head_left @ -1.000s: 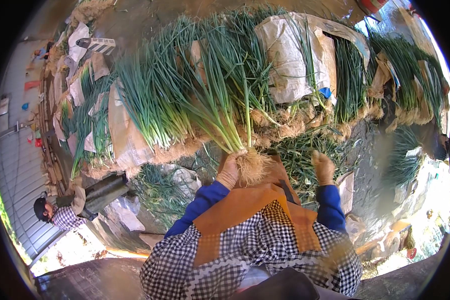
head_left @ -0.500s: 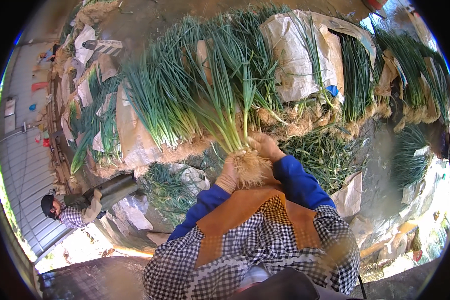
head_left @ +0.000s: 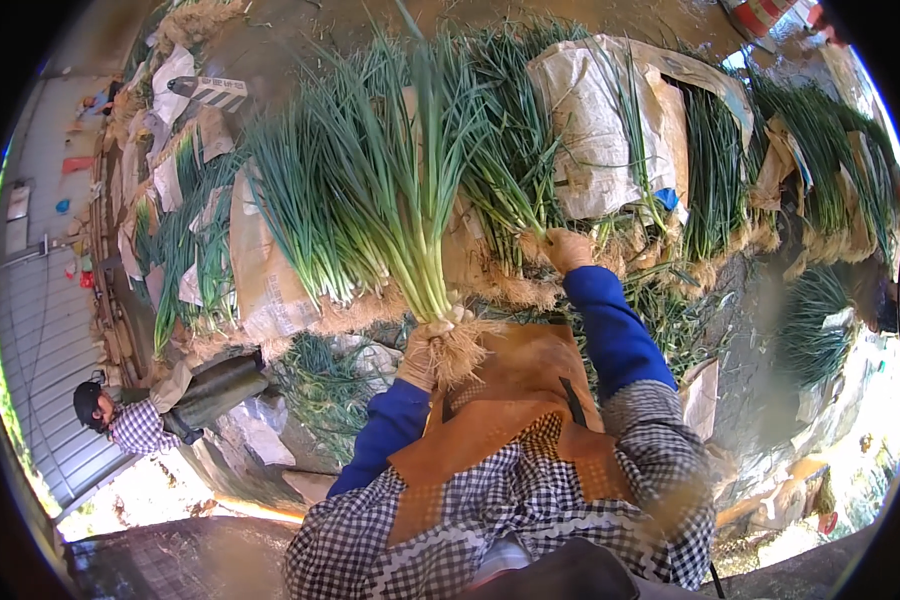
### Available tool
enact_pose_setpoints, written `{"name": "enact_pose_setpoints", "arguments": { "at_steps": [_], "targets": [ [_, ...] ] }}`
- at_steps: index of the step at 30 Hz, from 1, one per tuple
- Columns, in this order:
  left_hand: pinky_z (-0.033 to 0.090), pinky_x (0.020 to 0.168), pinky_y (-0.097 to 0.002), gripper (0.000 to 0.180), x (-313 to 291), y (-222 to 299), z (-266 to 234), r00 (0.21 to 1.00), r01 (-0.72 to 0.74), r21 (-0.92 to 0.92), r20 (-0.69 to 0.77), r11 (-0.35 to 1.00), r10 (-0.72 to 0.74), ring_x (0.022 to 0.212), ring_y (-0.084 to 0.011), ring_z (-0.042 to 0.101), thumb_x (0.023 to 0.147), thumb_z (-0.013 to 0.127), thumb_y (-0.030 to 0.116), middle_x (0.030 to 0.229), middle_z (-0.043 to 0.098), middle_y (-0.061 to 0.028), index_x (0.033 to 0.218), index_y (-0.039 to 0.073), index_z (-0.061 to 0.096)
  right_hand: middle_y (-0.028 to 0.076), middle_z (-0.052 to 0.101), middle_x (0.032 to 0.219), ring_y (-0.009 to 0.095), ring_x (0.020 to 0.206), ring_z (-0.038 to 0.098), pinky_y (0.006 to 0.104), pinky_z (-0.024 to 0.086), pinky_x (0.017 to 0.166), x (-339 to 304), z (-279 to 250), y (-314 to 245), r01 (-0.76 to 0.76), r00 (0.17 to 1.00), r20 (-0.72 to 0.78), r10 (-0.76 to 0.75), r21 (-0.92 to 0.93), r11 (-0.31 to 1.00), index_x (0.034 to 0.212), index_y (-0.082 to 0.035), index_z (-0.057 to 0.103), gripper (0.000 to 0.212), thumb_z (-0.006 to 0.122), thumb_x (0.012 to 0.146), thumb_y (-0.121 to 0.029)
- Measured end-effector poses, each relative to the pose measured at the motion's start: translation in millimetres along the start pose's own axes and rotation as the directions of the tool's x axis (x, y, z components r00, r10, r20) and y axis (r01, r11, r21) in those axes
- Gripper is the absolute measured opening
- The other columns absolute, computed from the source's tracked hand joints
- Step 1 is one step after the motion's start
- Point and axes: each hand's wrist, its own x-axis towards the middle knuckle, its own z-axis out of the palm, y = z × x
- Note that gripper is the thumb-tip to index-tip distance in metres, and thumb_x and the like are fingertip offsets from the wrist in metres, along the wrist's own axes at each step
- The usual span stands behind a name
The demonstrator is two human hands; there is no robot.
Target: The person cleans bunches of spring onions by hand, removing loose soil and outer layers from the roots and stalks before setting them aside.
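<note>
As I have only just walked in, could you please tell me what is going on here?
A person in a brown apron is handling green onions. The left hand grips a bunch of green onions just above its bushy roots. The right hand is at the lower end of other stalks in the row ahead; whether it grips any is unclear. Another person is off to the left.

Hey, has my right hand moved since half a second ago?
Yes. Judged against the large whitish sack, your right hand has moved forward and somewhat right, closer to it.
</note>
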Motion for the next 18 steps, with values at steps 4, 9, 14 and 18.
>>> {"name": "enact_pose_setpoints", "arguments": {
  "at_steps": [4, 9, 14, 18],
  "targets": [
    [0.034, 0.098, -0.056, 0.041, -3, -22, 34, 0.985, 0.144, -0.253, 0.134, 0.957, -0.113, 0.118, -0.0308, 0.043, 0.071, 0.058, 0.002, 0.108, 0.056, -0.0125, 0.112, 0.002, 0.052, 0.006, 0.062, 0.089, 0.017, 0.079, 0.057, 0.0299, 0.048, 0.072, -60, -52, -7, -0.236, 0.869, 0.389, -0.306, 0.87, 0.434, 0.108, 0.001, 0.056, 0.028, 0.051, 0.09, -0.021],
    [0.046, 0.087, -0.0314, 0.04, 13, -86, 33, 0.966, 0.258, 0.132, -0.016, 0.957, -0.258, 0.1, -0.0232, 0.057, 0.075, 0.057, 0.006, 0.113, 0.056, -0.0125, 0.113, -0.001, 0.05, 0.011, 0.062, 0.076, 0.016, 0.067, 0.057, 0.0308, 0.046, 0.058, -103, -34, -43, 0.181, 0.978, -0.011, -0.208, 0.543, 0.82, 0.095, -0.002, 0.061, 0.03, 0.051, 0.09, -0.029],
    [0.041, 0.093, -0.0289, 0.058, 6, -73, 48, 0.961, 0.274, 0.062, -0.053, 0.96, -0.271, 0.112, -0.0223, 0.049, 0.075, 0.054, 0.002, 0.122, 0.051, -0.0164, 0.13, 0.0, 0.036, 0.008, 0.051, 0.063, 0.017, 0.055, 0.048, 0.034, 0.042, 0.053, -126, -34, -19, -0.27, 0.962, 0.193, 0.191, 0.617, 0.739, 0.084, -0.002, 0.059, 0.028, 0.05, 0.088, -0.028],
    [0.041, 0.095, -0.0342, 0.064, -8, -51, 33, 0.983, 0.171, -0.043, 0.08, 0.984, -0.167, 0.113, -0.0247, 0.048, 0.073, 0.053, 0.003, 0.114, 0.055, -0.0178, 0.133, 0.0, 0.03, 0.011, 0.056, 0.068, 0.027, 0.061, 0.054, 0.0385, 0.044, 0.057, -185, 4, 117, 0.103, 0.99, 0.057, -0.126, 0.311, 0.945, 0.082, -0.007, 0.06, 0.023, 0.056, 0.082, -0.029]
  ]
}}
